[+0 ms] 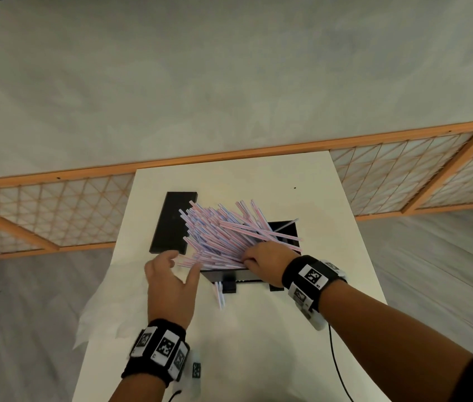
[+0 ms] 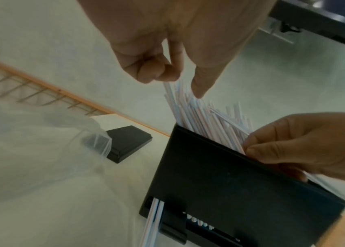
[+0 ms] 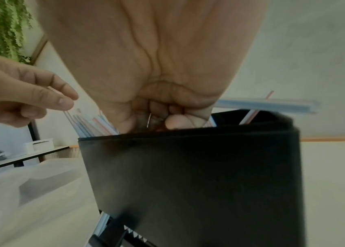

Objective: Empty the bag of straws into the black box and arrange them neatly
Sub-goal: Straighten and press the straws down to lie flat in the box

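Most straws point(image 1: 223, 236) already lie in the box point(image 2: 220, 180), fanned untidily over its rim; the bag point(image 1: 107, 309) lies emptied on the worktop point(image 1: 273, 343). Right hand point(image 1: 264, 256) grips the bundle; left hand point(image 1: 171, 282), fingers loosely spread, touches straw ends. Aligning remains

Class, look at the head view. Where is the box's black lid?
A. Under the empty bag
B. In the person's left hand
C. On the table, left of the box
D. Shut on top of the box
C: the black lid lies flat on the white table, left of the black box, whose straws stick out.
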Available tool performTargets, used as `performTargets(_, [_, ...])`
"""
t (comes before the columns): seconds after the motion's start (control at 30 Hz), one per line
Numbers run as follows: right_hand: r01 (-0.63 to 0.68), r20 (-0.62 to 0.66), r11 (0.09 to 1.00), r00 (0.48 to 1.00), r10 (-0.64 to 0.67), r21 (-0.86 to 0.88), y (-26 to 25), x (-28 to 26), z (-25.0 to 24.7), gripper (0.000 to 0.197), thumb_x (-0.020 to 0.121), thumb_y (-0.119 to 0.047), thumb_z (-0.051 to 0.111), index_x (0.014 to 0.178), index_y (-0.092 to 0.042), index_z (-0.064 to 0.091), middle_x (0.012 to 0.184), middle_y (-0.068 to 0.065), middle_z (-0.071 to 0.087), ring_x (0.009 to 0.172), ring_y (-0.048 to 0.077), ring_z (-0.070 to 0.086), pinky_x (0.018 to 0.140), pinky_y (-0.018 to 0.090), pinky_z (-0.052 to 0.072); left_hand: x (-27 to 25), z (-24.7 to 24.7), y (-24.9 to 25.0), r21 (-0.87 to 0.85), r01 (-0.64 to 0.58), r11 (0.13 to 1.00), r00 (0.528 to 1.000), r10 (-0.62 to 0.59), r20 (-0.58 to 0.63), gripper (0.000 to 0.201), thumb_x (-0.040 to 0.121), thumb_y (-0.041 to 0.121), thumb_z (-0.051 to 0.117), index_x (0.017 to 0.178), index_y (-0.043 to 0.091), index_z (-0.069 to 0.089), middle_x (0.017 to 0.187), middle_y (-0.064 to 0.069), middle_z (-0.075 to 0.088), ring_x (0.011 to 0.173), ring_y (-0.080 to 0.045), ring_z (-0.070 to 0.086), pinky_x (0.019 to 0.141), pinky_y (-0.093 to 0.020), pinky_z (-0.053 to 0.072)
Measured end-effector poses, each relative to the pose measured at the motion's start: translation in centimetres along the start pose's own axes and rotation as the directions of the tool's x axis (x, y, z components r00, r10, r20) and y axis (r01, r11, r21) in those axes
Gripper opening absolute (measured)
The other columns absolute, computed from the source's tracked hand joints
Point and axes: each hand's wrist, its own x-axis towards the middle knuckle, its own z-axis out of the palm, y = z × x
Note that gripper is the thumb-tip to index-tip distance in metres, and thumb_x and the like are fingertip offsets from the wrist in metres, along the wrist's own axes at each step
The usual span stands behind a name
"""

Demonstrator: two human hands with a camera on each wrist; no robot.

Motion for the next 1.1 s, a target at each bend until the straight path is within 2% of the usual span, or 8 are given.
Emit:
performTargets(0.1, [-0.011,-0.005,1.0,1.0,0.011,0.011,-0.3,0.5,0.4,0.032,0.105,-0.028,0.04,0.106,-0.014,0.069,0.106,0.006,0.072,0.096,0.027,0.063,0.088,0.04,0.051,0.6,-0.1,-0.3,-0.105,0.174,0.979,0.984,-0.171,0.044,0.064,0.079,0.043,0.081,0.131,0.024,0.048,0.118,0.002,0.052,0.078,-0.015,0.064,0.071,-0.027,0.048])
performTargets(0.23, [-0.023,-0.032,0.999,0.999,0.025,0.041,-0.7,0.4,1.3,0.034,0.105,-0.032,0.037,0.107,-0.017,0.067,0.104,0.004,0.072,0.091,0.027,0.065,0.083,0.041,0.054,1.8,1.2,-0.8,-0.212,0.273,0.938,0.955,-0.237,0.18,0.064,0.073,0.057,0.081,0.125,0.031,0.054,0.114,0.005,0.064,0.094,-0.017,0.067,0.086,-0.042,0.057])
performTargets(0.37, [0.007,-0.079,0.996,0.997,0.0,0.091,-0.9,-0.4,2.2,0.03,0.107,-0.028,0.038,0.104,-0.013,0.064,0.099,0.008,0.07,0.087,0.028,0.063,0.074,0.036,0.05,3.2,2.5,0.2,-0.257,0.331,0.908,0.929,-0.266,0.258,0.046,0.083,0.048,0.076,0.119,0.024,0.059,0.097,-0.003,0.071,0.075,-0.014,0.068,0.071,-0.032,0.053])
performTargets(0.47, [0.031,-0.117,0.992,0.993,-0.016,0.125,-1.0,-1.1,2.8,0.029,0.105,-0.026,0.042,0.118,-0.014,0.065,0.112,0.008,0.069,0.101,0.027,0.063,0.085,0.038,0.052,4.1,3.0,0.5,-0.274,0.309,0.911,0.94,-0.248,0.236,0.025,0.086,0.039,0.075,0.103,0.023,0.065,0.082,-0.004,0.07,0.068,-0.017,0.064,0.067,-0.033,0.053])
performTargets(0.6, [0.028,-0.202,0.988,0.979,0.004,0.151,-0.9,-1.6,3.0,0.029,0.103,-0.025,0.048,0.125,-0.015,0.063,0.118,0.004,0.066,0.108,0.022,0.061,0.083,0.022,0.04,4.4,2.5,0.4,-0.305,0.28,0.91,0.946,-0.208,0.249,0.023,0.091,0.032,0.071,0.089,0.01,0.063,0.064,-0.003,0.06,0.06,-0.019,0.054,0.064,-0.036,0.053])
performTargets(0.7, [0.039,-0.237,0.988,0.971,-0.003,0.149,-1.0,-1.7,3.2,0.028,0.103,-0.025,0.05,0.126,-0.015,0.063,0.119,0.003,0.066,0.108,0.02,0.06,0.079,0.017,0.034,4.7,1.2,0.7,-0.302,0.255,0.918,0.96,-0.203,0.192,0.021,0.095,0.028,0.067,0.09,0.008,0.062,0.067,-0.004,0.058,0.063,-0.02,0.054,0.062,-0.032,0.054])
performTargets(0.83, [0.034,-0.256,0.992,0.967,0.0,0.125,-0.9,-1.5,3.6,0.028,0.102,-0.028,0.051,0.125,-0.017,0.063,0.116,0.002,0.066,0.107,0.02,0.062,0.081,0.019,0.039,5.0,-1.3,1.1,-0.196,0.131,0.972,0.99,-0.117,0.084,0.018,0.099,0.029,0.059,0.092,0.013,0.062,0.072,-0.003,0.063,0.06,-0.02,0.063,0.052,-0.015,0.044])
performTargets(1.1, [0.01,-0.229,0.994,0.973,0.015,0.111,-1.2,-1.4,3.4,0.03,0.103,-0.03,0.05,0.125,-0.014,0.063,0.118,0.006,0.066,0.109,0.023,0.061,0.092,0.031,0.048,5.8,-5.7,2.5,-0.096,-0.011,0.995,1.0,0.011,-0.009,0.018,0.102,0.03,0.055,0.099,0.014,0.061,0.081,-0.004,0.067,0.056,-0.012,0.066,0.052,-0.011,0.045])
